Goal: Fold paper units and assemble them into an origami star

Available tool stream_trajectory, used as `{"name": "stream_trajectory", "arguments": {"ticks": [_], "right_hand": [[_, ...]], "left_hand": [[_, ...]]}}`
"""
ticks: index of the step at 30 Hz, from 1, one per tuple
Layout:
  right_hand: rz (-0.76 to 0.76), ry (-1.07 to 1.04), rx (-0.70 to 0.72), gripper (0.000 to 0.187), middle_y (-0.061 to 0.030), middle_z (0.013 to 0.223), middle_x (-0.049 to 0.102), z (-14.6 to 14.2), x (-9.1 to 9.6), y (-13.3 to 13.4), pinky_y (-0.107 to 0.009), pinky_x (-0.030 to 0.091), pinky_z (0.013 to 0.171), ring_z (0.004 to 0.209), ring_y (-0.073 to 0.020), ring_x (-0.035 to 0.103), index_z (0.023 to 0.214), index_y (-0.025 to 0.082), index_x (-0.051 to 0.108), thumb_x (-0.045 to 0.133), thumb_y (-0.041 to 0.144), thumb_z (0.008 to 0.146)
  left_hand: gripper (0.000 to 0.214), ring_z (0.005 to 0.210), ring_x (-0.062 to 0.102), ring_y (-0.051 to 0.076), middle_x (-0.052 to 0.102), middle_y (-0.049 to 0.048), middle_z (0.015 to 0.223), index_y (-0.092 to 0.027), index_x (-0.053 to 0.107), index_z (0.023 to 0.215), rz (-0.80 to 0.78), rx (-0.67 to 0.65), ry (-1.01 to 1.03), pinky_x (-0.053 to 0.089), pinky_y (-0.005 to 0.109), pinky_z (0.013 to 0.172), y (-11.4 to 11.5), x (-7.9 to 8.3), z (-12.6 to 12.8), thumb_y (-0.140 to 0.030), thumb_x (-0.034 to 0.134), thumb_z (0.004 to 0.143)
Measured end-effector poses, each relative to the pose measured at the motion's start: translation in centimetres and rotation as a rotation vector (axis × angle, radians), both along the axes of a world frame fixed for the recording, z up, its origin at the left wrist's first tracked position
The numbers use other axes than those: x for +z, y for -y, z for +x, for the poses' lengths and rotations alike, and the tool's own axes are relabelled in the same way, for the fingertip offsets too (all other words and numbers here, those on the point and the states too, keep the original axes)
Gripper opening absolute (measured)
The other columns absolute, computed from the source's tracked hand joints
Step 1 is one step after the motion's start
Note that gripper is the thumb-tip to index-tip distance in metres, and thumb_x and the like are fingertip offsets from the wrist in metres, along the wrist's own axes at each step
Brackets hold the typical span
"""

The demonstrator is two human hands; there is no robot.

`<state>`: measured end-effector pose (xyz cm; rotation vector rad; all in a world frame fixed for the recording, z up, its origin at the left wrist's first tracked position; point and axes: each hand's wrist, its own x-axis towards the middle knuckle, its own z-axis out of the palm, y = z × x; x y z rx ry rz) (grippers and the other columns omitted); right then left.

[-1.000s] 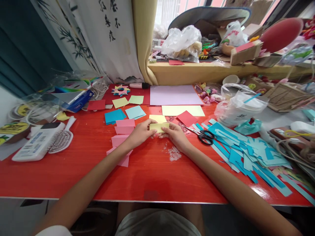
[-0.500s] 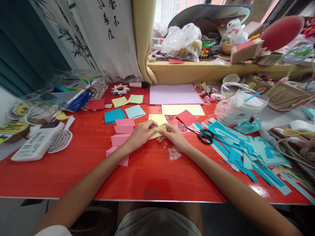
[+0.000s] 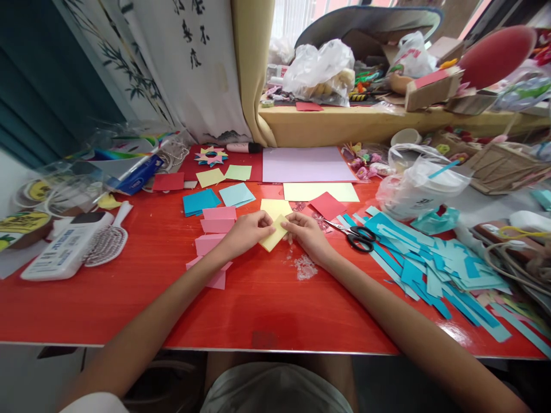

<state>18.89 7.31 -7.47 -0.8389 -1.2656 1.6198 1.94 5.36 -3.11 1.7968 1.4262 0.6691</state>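
Observation:
Between my two hands a small yellow piece of paper (image 3: 272, 235) is held at a slant above the red table. My left hand (image 3: 248, 232) pinches its left side between thumb and fingers. The fingers of my right hand (image 3: 306, 234) are closed on its upper right corner. Just behind it lies another yellow paper square (image 3: 276, 206), partly covered. Folded pink papers (image 3: 210, 244) stand in a column beside my left forearm, which hides some of them. A red paper square (image 3: 327, 205) lies beyond my right hand.
Black-handled scissors (image 3: 360, 238) lie right of my right hand, beside a heap of blue paper strips (image 3: 434, 264). Blue squares (image 3: 201, 202) and a folded-paper ring (image 3: 210, 155) are at the back left. A hairbrush (image 3: 107, 244) lies further left; a plastic-bagged cup (image 3: 422, 192) stands right.
The yellow paper has turned in my hands from lying nearly level to a diagonal, showing more of its face. My right hand has shifted slightly to the right along it.

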Motion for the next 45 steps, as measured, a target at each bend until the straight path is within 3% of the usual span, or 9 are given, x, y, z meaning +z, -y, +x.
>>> {"name": "stream_trajectory", "arguments": {"ticks": [6,10,13,22,28,45], "right_hand": [[0.03,0.072,0.108,0.026,0.0034,0.055,0.058,-0.1,0.4,0.4,-0.019,0.038,0.041,0.042,-0.0074,0.05,0.074,0.016,0.055,0.07,0.037,0.072],[0.018,0.047,0.088,0.024,0.0011,0.069,0.063,-0.4,0.4,0.6,-0.023,0.05,0.062,0.062,-0.0105,0.06,0.077,0.017,0.058,0.068,0.039,0.072],[0.008,0.031,0.064,0.026,0.0006,0.074,0.063,-0.5,0.5,0.8,-0.026,0.05,0.073,0.071,-0.0124,0.06,0.07,0.017,0.058,0.067,0.041,0.073],[-0.008,0.079,0.077,0.034,0.0019,0.06,0.055,-0.3,0.6,1.0,-0.022,0.042,0.057,0.056,-0.0088,0.05,0.062,0.014,0.055,0.07,0.044,0.069],[-0.003,0.073,0.063,0.032,0.0013,0.067,0.056,-0.4,0.9,1.2,-0.023,0.042,0.059,0.061,-0.0094,0.051,0.066,0.016,0.055,0.067,0.045,0.071],[0.109,0.219,0.084,0.033,0.0024,0.06,0.05,-0.3,0.6,1.7,-0.022,0.038,0.053,0.055,-0.0089,0.046,0.062,0.017,0.05,0.063,0.045,0.076]], "left_hand": [[0.021,0.073,0.053,0.014,0.059,0.0003,0.076,-0.018,0.056,0.078,0.033,0.007,0.089,0.039,0.026,0.066,0.3,0.2,0.3,-0.038,0.053,0.079],[0.017,0.071,0.052,0.013,0.056,0.0003,0.076,-0.018,0.054,0.078,0.038,0.079,0.237,0.04,0.025,0.065,0.2,0.1,0.4,-0.034,0.052,0.08],[0.017,0.07,0.051,0.013,0.054,0.0004,0.076,-0.017,0.053,0.078,-0.004,0.091,0.333,0.042,0.025,0.065,0.1,0.2,0.4,-0.034,0.053,0.079],[0.02,0.069,0.05,0.013,0.056,-0.0007,0.074,-0.018,0.057,0.079,0.0,0.03,0.179,0.04,0.026,0.064,0.3,0.4,0.4,-0.038,0.055,0.078],[0.022,0.068,0.053,0.013,0.058,0.0008,0.073,-0.016,0.056,0.075,-0.022,0.094,0.276,0.043,0.026,0.065,0.5,0.3,0.5,-0.038,0.055,0.079],[0.019,0.076,0.055,0.014,0.062,-0.0001,0.077,-0.017,0.061,0.075,0.012,-0.008,0.181,0.04,0.026,0.069,0.4,0.3,0.6,-0.034,0.053,0.08]]}}
